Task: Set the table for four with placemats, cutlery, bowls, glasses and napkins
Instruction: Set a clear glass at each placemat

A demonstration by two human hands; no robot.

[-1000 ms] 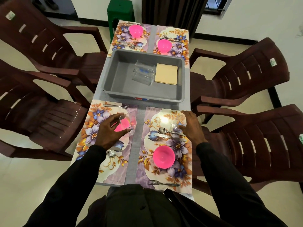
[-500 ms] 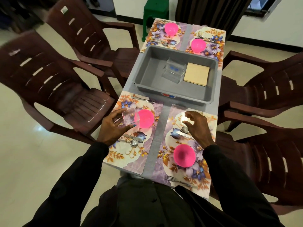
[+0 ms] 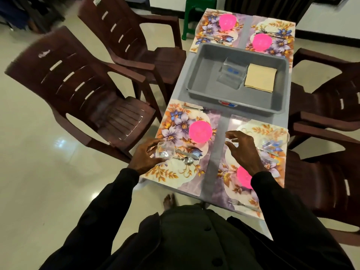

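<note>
Left hand (image 3: 145, 157) carries glass (image 3: 165, 152) away from pink bowl (image 3: 200, 131) to outer edge of placemat (image 3: 173, 173) near-left of grey tub (image 3: 206, 86), fingers wrapped round it. Right hand (image 3: 242, 151) lifted clear, fingers loose, empty. Mats, bowls, cutlery laid; spare glasses (image 3: 231, 74), napkins (image 3: 260, 77) wait inside tub.

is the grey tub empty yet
Not empty: clear glasses and folded tan napkins lie on the floor of the grey tub.

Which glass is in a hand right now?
The glass at the outer edge of the near-left placemat: the left hand grips it. A second glass stands free on the near-right placemat; the other glasses sit in the grey tub.
</note>
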